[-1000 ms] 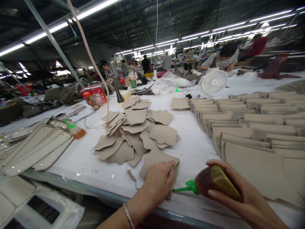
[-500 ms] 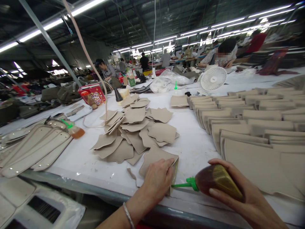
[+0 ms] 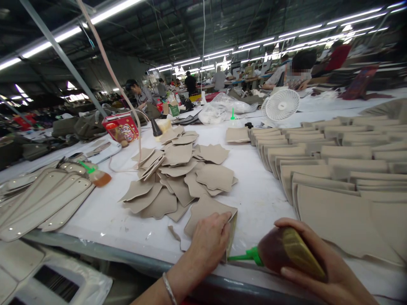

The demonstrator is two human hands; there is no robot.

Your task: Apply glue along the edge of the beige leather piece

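Observation:
My left hand (image 3: 210, 238) presses a beige cut leather-like piece (image 3: 205, 208) onto the table near its front edge, fingers bent over the piece's right side. A strip along that side looks darker and yellowish. Wrapped around a squeeze bottle (image 3: 278, 250) of brown liquid is my right hand (image 3: 329, 267). The bottle lies tilted nearly level, its green nozzle (image 3: 243, 256) pointing left to the near end of that side, below my left fingertips. Whether the tip touches the piece I cannot tell. Beside the piece lies a thin curled scrap (image 3: 174, 233).
A loose pile of similar pieces (image 3: 178, 167) lies ahead. Folded beige panels (image 3: 333, 203) stand in rows at right. At left are riveted straps (image 3: 54, 199) and another green-tipped bottle (image 3: 100, 178). A white fan (image 3: 281, 104) and a red box (image 3: 122, 127) stand farther back; people work beyond.
The bottle in my right hand has moved slightly toward me, its nozzle tip shifting down along the piece's side. My left hand keeps its hold on the piece. The whole view has shifted slightly.

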